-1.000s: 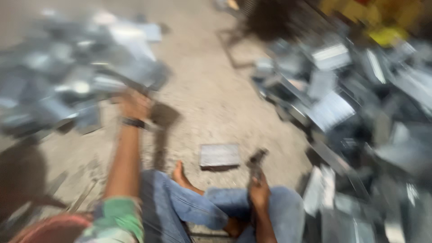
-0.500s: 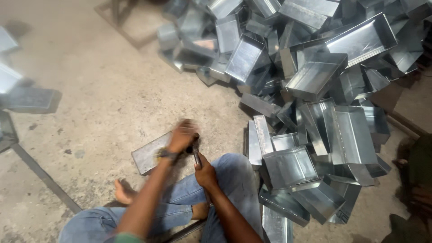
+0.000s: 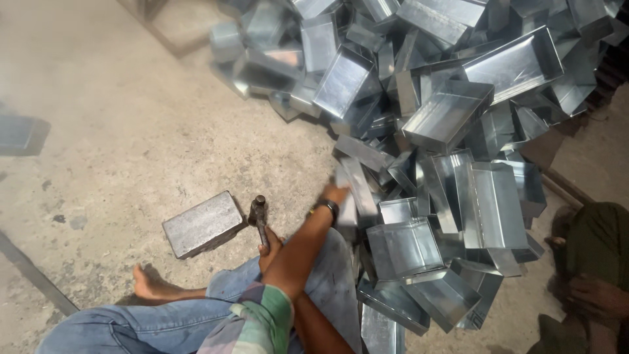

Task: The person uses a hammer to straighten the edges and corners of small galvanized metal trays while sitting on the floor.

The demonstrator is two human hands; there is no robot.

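Note:
I sit on the concrete floor in blue jeans. My left hand [image 3: 334, 195], a watch on its wrist, reaches across to the right and grips the near end of a narrow shiny metal tray [image 3: 357, 187] at the edge of the big pile of trays [image 3: 452, 118]; both are blurred. Under that arm, my right hand [image 3: 268, 244] is closed on the handle of a small hammer [image 3: 258, 213], whose head points up, just right of a flat grey metal block [image 3: 202, 223] lying on the floor.
My bare foot [image 3: 147, 282] rests below the block. Open trays lie close by my right knee [image 3: 403, 249]. Another person's hand and dark green clothing [image 3: 593, 288] are at the lower right. A dark flat object [image 3: 19, 134] lies at the far left.
My left hand left the hammer area and swung right to the tray pile. The view steadied and shifted slightly; the hammer stays upright in my right hand.

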